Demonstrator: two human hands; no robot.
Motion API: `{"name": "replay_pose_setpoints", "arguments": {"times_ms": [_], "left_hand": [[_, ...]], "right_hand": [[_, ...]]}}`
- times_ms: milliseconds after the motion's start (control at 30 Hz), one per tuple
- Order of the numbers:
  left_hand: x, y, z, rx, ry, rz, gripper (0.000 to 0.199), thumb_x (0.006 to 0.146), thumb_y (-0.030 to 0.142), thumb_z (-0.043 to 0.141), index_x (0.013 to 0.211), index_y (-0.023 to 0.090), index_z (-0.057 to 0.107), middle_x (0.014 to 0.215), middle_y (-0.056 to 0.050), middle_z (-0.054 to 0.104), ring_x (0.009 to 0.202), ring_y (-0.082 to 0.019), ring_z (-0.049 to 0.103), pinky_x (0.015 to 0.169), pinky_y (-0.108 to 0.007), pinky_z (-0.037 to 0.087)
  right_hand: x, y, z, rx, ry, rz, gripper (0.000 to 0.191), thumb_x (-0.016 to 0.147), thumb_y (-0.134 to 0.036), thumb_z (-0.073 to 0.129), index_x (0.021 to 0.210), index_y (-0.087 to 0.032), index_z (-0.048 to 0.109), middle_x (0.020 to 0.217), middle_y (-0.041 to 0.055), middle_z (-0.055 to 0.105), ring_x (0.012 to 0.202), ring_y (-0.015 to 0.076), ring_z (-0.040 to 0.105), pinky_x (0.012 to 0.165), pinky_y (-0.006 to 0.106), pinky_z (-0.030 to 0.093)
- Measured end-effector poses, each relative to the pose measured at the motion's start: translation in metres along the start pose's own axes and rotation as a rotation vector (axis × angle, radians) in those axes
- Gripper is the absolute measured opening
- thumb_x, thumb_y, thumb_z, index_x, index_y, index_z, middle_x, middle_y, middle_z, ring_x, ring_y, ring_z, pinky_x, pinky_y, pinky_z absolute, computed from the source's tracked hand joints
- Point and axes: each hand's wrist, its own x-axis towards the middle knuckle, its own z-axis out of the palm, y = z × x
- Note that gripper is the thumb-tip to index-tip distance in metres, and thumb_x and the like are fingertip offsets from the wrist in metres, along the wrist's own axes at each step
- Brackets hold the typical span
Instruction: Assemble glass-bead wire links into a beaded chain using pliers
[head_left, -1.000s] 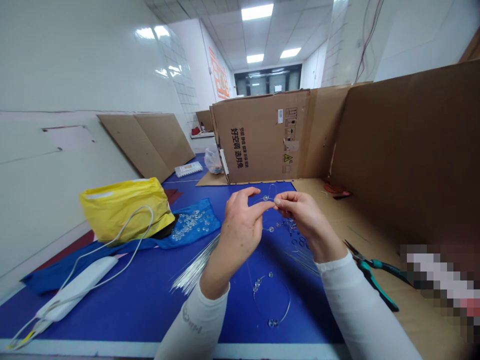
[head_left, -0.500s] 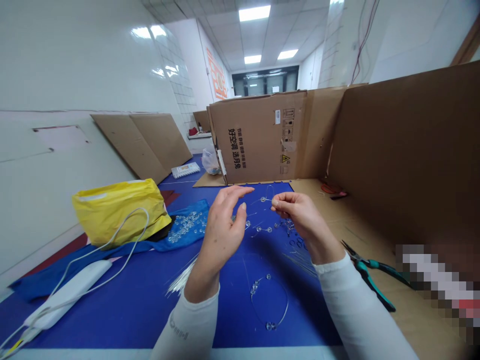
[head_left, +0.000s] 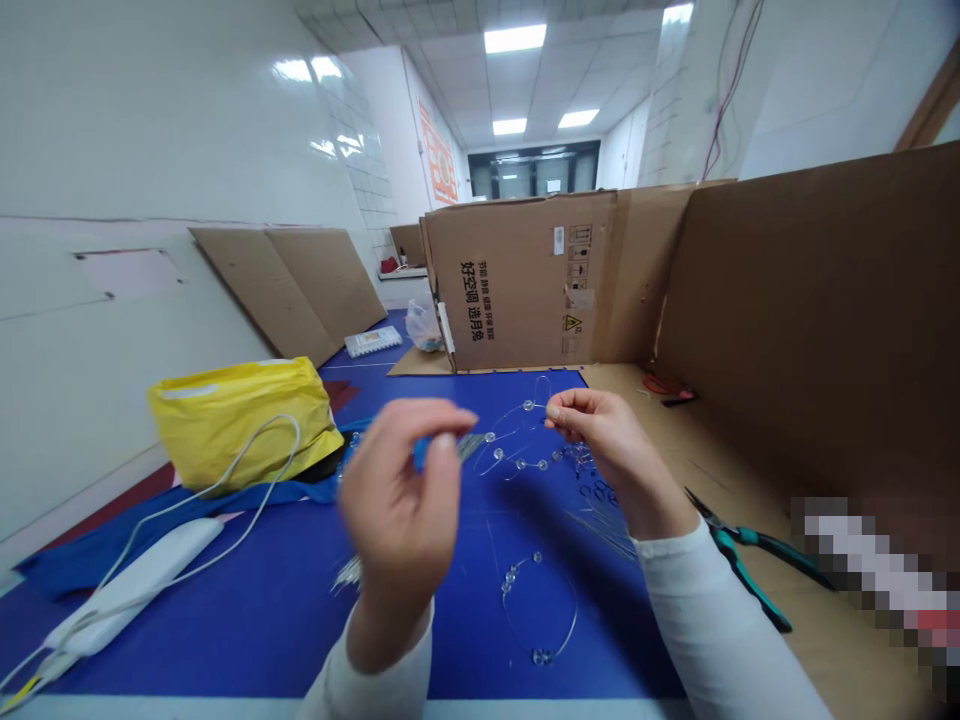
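Note:
My right hand [head_left: 592, 425] pinches a thin wire between thumb and index finger. From it hangs a loose beaded wire loop [head_left: 532, 464] with several clear round beads strung apart. My left hand [head_left: 409, 480], smeared by motion, is off to the left of that wire. Its fingers are bent, with a gap between thumb and index finger and nothing seen in it. Below the hands a second beaded wire ring [head_left: 576, 610] lies on the blue table surface [head_left: 465, 640]. Clear beads on a blue cloth [head_left: 300, 495] are mostly covered by my left hand.
Green-handled pliers [head_left: 739, 535] lie on cardboard to the right. Loose wires [head_left: 604, 530] and dark rings [head_left: 596, 490] are near my right wrist. A yellow bag [head_left: 244, 415] and a white power strip [head_left: 139, 580] with its cable stand left. Cardboard walls [head_left: 525, 280] close off the back and right.
My left hand has moved left and nearer, away from the wire. My right hand keeps its pinch nearly in place, and more of the hanging beaded wire shows.

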Motion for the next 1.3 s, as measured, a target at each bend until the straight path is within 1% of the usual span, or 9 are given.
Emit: {"name": "replay_pose_setpoints", "arguments": {"times_ms": [100,167,300,433,600,733,867,1167,1300], "left_hand": [[0.019,-0.014,0.032,0.06,-0.268,-0.109,0.013,0.091,0.02,0.059,0.1,0.019,0.068,0.097,-0.006,0.071,0.091,-0.021,0.066,0.085,-0.038,0.052],[0.024,-0.025,0.046,0.068,-0.365,-0.177,0.015,0.09,0.023,0.062,0.102,0.017,0.068,0.099,-0.008,0.072,0.092,-0.022,0.066,0.087,-0.04,0.051],[0.022,-0.035,0.052,-0.097,-0.51,-0.271,0.014,0.09,0.026,0.061,0.098,0.017,0.069,0.099,-0.007,0.074,0.092,-0.02,0.067,0.086,-0.035,0.051],[0.019,-0.035,0.052,-0.229,-0.602,-0.375,0.016,0.09,0.031,0.06,0.088,0.017,0.069,0.087,-0.005,0.073,0.08,-0.018,0.066,0.077,-0.032,0.05],[0.017,-0.034,0.057,-0.347,-0.631,-0.479,0.018,0.088,0.034,0.063,0.088,0.016,0.065,0.078,-0.003,0.069,0.07,-0.016,0.062,0.067,-0.029,0.047],[0.016,-0.035,0.057,-0.302,-0.641,-0.457,0.021,0.089,0.036,0.061,0.081,0.017,0.064,0.069,0.0,0.063,0.063,-0.013,0.054,0.061,-0.026,0.041],[0.016,-0.035,0.056,-0.346,-0.627,-0.448,0.021,0.088,0.036,0.062,0.08,0.017,0.065,0.072,0.0,0.064,0.066,-0.013,0.054,0.063,-0.026,0.04],[0.018,-0.032,0.053,-0.51,-0.53,-0.602,0.021,0.084,0.036,0.066,0.077,0.016,0.064,0.066,0.003,0.057,0.06,-0.011,0.047,0.06,-0.025,0.037],[0.018,-0.03,0.05,-0.56,-0.525,-0.627,0.02,0.084,0.035,0.067,0.079,0.017,0.064,0.067,0.003,0.055,0.061,-0.011,0.048,0.06,-0.025,0.038]], "right_hand": [[-0.002,-0.001,0.003,-0.01,-0.013,0.007,0.017,0.063,-0.035,0.072,0.064,-0.019,0.066,0.061,0.0006,0.062,0.055,0.011,0.043,0.055,0.028,0.029],[-0.003,-0.002,0.005,-0.02,-0.024,0.007,0.018,0.063,-0.035,0.072,0.065,-0.019,0.066,0.061,0.0003,0.062,0.056,0.0114,0.044,0.056,0.028,0.03],[-0.005,0.0,0.01,-0.066,-0.059,-0.014,0.018,0.064,-0.035,0.069,0.065,-0.018,0.066,0.061,-0.0003,0.06,0.056,0.0116,0.043,0.056,0.028,0.03],[-0.005,0.002,0.012,-0.095,-0.106,-0.031,0.02,0.067,-0.038,0.069,0.066,-0.018,0.065,0.062,0.0,0.06,0.057,0.0121,0.044,0.056,0.028,0.032],[-0.006,0.003,0.013,-0.156,-0.124,-0.082,0.024,0.071,-0.042,0.069,0.069,-0.019,0.063,0.063,-0.0007,0.059,0.057,0.0126,0.046,0.055,0.028,0.034],[-0.005,0.008,0.014,-0.229,-0.127,-0.118,0.023,0.073,-0.042,0.066,0.071,-0.02,0.061,0.065,-0.0003,0.059,0.057,0.0129,0.046,0.055,0.028,0.035],[-0.004,0.012,0.015,-0.216,-0.13,-0.117,0.023,0.072,-0.041,0.068,0.073,-0.02,0.06,0.065,-0.0008,0.06,0.057,0.0124,0.047,0.054,0.027,0.036],[-0.016,-0.014,0.006,-0.143,-0.266,-0.083,0.024,0.081,-0.042,0.063,0.077,-0.018,0.067,0.075,0.0049,0.071,0.061,0.0134,0.058,0.057,0.028,0.042],[-0.017,-0.014,0.005,-0.19,-0.239,-0.113,0.018,0.076,-0.037,0.069,0.075,-0.019,0.068,0.068,0.0022,0.067,0.061,0.0146,0.059,0.059,0.028,0.045]]}}
